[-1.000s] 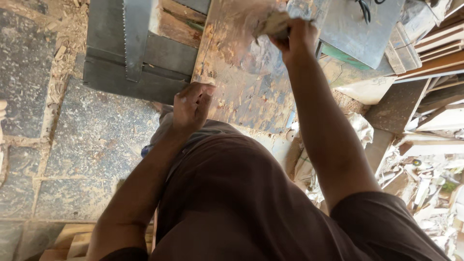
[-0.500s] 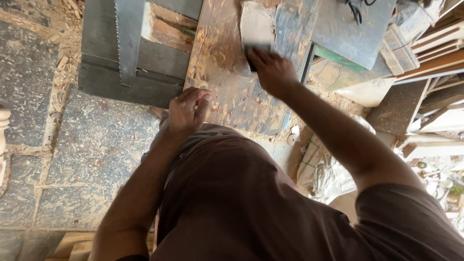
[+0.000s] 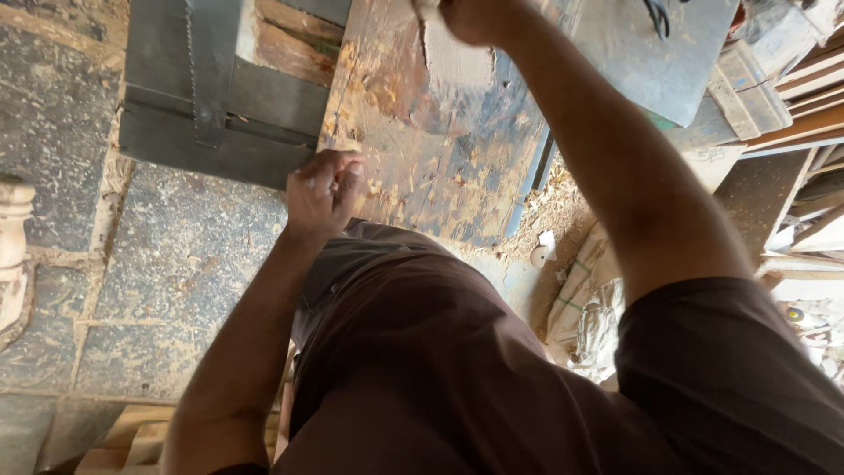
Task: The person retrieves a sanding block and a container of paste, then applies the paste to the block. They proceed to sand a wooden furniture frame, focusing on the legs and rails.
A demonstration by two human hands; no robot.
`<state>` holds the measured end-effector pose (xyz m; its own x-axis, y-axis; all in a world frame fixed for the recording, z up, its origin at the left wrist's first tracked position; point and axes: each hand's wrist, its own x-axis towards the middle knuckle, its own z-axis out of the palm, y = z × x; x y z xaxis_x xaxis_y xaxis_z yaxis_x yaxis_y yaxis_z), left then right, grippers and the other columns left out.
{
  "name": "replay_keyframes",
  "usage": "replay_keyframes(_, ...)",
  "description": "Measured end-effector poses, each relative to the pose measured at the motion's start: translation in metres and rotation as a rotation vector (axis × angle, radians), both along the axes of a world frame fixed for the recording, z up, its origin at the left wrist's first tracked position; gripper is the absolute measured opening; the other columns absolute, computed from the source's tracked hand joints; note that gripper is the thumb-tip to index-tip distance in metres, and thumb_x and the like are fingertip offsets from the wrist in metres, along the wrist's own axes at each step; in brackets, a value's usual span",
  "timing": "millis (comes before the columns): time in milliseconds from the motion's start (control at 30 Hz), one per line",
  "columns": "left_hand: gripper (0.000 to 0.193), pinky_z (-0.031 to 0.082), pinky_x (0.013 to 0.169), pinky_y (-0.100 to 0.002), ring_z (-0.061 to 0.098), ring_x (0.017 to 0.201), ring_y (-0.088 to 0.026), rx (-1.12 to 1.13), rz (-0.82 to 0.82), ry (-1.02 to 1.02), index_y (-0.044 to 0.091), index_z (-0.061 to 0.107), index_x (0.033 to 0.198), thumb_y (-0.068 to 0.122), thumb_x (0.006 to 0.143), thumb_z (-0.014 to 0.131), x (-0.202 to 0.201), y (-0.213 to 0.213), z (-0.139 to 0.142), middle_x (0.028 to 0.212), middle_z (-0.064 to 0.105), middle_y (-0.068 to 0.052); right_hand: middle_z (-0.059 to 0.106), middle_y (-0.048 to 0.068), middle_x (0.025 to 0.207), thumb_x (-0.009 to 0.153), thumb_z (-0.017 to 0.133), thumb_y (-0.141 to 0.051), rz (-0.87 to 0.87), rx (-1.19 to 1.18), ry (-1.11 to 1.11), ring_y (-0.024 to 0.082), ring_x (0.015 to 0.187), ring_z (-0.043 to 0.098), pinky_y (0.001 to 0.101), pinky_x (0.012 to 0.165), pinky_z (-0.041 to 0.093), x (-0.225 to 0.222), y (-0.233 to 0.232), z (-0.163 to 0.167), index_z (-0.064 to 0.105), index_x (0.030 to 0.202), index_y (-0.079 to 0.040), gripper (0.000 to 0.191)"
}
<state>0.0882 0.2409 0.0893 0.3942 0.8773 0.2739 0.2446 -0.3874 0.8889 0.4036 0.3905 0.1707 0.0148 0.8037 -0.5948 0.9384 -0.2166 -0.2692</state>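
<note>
Head camera looks straight down over the person's dark brown shirt [image 3: 457, 378], which fills the lower part of the view. Nearest, the left hand [image 3: 323, 189] is curled shut on the near edge of the worn wooden board [image 3: 440, 149], thumb and fingers pressing it down. Farther up, the right hand [image 3: 479, 18] is at the top border, closed around a pale sanding block [image 3: 453, 57] that lies flat on the board. Half a second ago this hand was lower on the board, and a second ago it was high again, so I judge that it rubs back and forth and the sanding is in the middle of a stroke. The right hand's fingers are cut off by the frame, so its grip is partly hidden. Left of the board, a saw blade [image 3: 189, 70] lies on grey metal.
</note>
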Motion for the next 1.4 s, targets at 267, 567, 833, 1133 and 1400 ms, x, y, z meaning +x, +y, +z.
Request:
replay_keyframes(267,0.026,0.054,0.056,-0.031,0.069,0.066,-0.019,-0.004,0.063,-0.026,0.001,0.071,0.108,0.023,0.11,0.056,0.001,-0.003,0.007,0.095,0.075,-0.014,0.065,-0.012,0.138,0.076,0.065,-0.009,1.127,-0.007,-0.27,0.021,0.124,0.064,0.048,0.106,0.044,0.017,-0.101,0.033,0.059,0.138,-0.043,0.07)
replay_keyframes(567,0.028,0.056,0.062,-0.034,0.071,0.072,-0.024,-0.031,0.03,-0.016,0.001,0.072,0.108,0.024,0.11,0.058,-0.001,0.0,0.016,0.097,0.075,-0.016,0.059,0.014,0.146,0.104,0.037,-0.008,0.14,0.128,-0.37,0.028,0.097,0.072,0.0399,0.071,0.062,0.023,-0.107,-0.006,0.037,0.163,-0.017,0.06)
replay_keyframes(833,0.03,0.056,0.06,-0.034,0.072,0.071,-0.023,-0.049,0.017,0.02,0.0,0.073,0.106,0.025,0.11,0.057,-0.002,0.0,0.018,0.095,0.075,-0.015,0.07,0.019,0.121,0.12,0.028,-0.031,-0.188,0.056,-0.268,0.022,0.066,0.065,0.0413,0.055,0.056,0.052,-0.108,-0.003,0.054,0.147,-0.019,0.04)
replay_keyframes(1133,0.035,0.055,0.055,-0.031,0.071,0.067,-0.019,0.034,-0.014,0.002,0.0,0.072,0.105,0.028,0.113,0.053,0.001,0.001,-0.008,0.092,0.075,-0.015,0.073,0.009,0.127,0.11,0.05,-0.027,0.61,0.474,0.025,0.023,0.097,0.074,0.041,0.091,0.058,-0.013,-0.125,-0.012,0.06,0.147,-0.018,0.039)
replay_keyframes(1400,0.033,0.054,0.051,-0.031,0.068,0.061,-0.018,0.028,-0.005,-0.062,-0.001,0.07,0.105,0.028,0.111,0.054,0.001,-0.001,0.003,0.09,0.074,-0.014,0.068,0.008,0.139,0.114,0.046,-0.019,0.309,0.429,-0.221,0.029,0.118,0.066,0.0489,0.105,0.052,0.018,-0.15,0.008,0.061,0.145,-0.017,0.034)
